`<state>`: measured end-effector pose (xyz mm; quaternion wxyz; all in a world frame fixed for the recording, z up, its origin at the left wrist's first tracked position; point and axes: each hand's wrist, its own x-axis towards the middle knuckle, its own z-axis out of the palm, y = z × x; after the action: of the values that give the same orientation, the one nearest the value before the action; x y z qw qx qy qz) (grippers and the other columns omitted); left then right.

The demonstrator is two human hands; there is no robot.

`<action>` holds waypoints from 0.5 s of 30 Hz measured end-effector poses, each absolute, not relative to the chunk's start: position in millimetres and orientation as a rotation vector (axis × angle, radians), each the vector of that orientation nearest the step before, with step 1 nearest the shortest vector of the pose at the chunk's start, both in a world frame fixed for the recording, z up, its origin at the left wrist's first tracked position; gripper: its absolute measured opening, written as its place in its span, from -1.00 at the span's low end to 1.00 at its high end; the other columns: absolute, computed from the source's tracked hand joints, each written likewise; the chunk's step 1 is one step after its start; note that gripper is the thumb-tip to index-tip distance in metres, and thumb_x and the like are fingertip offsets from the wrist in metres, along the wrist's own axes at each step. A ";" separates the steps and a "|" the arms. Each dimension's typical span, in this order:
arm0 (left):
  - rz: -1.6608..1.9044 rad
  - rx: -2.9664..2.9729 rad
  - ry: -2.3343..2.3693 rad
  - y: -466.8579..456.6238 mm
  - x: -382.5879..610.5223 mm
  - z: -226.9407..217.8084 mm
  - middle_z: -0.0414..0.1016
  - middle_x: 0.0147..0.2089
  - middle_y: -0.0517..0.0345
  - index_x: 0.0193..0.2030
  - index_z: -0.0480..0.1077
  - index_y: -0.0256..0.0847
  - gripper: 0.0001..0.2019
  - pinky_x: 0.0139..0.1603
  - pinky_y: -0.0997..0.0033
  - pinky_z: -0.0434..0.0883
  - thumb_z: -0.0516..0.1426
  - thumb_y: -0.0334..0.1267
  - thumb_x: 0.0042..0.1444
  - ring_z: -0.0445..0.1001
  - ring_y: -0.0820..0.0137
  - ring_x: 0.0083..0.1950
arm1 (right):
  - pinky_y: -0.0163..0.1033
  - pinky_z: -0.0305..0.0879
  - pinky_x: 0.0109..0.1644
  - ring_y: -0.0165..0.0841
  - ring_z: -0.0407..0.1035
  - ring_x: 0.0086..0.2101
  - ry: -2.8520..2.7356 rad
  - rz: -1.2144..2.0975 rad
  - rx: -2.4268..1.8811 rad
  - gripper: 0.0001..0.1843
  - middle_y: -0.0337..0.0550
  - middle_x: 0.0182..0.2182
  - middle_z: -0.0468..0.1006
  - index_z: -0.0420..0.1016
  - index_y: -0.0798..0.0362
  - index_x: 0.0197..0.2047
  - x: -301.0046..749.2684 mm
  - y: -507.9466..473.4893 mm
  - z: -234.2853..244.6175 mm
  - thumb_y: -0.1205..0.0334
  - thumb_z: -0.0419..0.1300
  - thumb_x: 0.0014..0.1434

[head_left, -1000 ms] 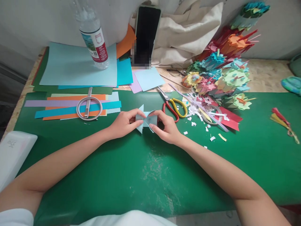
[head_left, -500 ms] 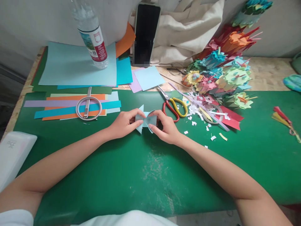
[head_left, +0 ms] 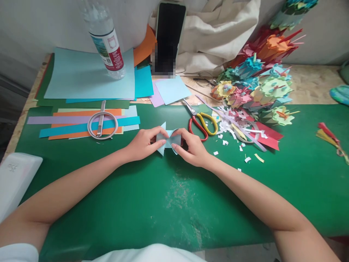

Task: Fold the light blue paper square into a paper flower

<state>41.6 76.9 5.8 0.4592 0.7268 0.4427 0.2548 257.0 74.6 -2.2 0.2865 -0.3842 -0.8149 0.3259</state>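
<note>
Between my hands is a light-blue piece of folded paper (head_left: 169, 144), with pointed flaps sticking out at its left side. My left hand (head_left: 144, 143) pinches its left part between thumb and forefinger. On the other side, my right hand (head_left: 193, 147) grips the right part, its thumb and forefinger curved around the paper. Fingers cover some of the folds. Just beyond my right hand lie scissors (head_left: 202, 120) with one red and one yellow handle, their blades pointing away from me.
Left are paper strips (head_left: 68, 125) under a roll of tape (head_left: 102, 137), a water bottle (head_left: 109, 51) on paper sheets (head_left: 68, 76), and a white device (head_left: 19, 178). A phone (head_left: 169, 36) leans at the back. Paper scraps (head_left: 226, 123) and paper flowers (head_left: 272, 91) lie right.
Almost nothing differs. Both hands keep hold of the folded paper in the same place, and the view has shifted very slightly.
</note>
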 end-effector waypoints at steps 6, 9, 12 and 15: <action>0.628 1.845 1.086 76.0 42.3 6.7 0.32 -0.51 0.35 -0.20 0.41 -0.21 -0.87 -0.48 0.56 0.10 0.10 -0.23 0.18 0.19 0.59 -0.55 | -0.34 0.17 -0.42 -0.49 0.26 -0.53 -2.207 0.842 -1.013 -0.88 -0.27 -0.45 0.42 0.30 0.03 -0.15 256.7 75.4 -1.7 0.23 0.12 0.24; 0.632 1.876 1.086 75.5 42.7 6.8 0.34 -0.50 0.35 -0.21 0.41 -0.21 -0.88 -0.47 0.57 0.11 0.09 -0.25 0.17 0.20 0.59 -0.55 | -0.35 0.17 -0.42 -0.50 0.25 -0.54 -2.217 0.817 -0.993 -0.90 -0.28 -0.46 0.41 0.32 0.04 -0.17 256.7 75.6 -1.2 0.25 0.12 0.23; 0.634 1.898 1.079 75.4 42.7 6.6 0.36 -0.48 0.35 -0.20 0.41 -0.21 -0.88 -0.47 0.57 0.12 0.09 -0.26 0.18 0.20 0.60 -0.54 | -0.36 0.16 -0.42 -0.50 0.24 -0.54 -2.228 0.789 -0.977 -0.92 -0.29 -0.48 0.40 0.34 0.05 -0.19 256.7 75.7 -1.3 0.27 0.13 0.23; 0.634 1.913 1.076 75.5 42.6 6.3 0.39 -0.45 0.34 -0.20 0.42 -0.20 -0.88 -0.47 0.58 0.12 0.09 -0.26 0.19 0.21 0.60 -0.53 | -0.37 0.17 -0.41 -0.50 0.25 -0.52 -2.243 0.775 -0.960 -0.95 -0.27 -0.46 0.42 0.36 0.06 -0.22 256.9 76.0 -2.0 0.28 0.13 0.24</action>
<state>42.6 75.5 6.3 0.4156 0.7617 0.4283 0.2525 256.9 76.0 -2.0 0.2867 -0.3594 -0.8393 0.2902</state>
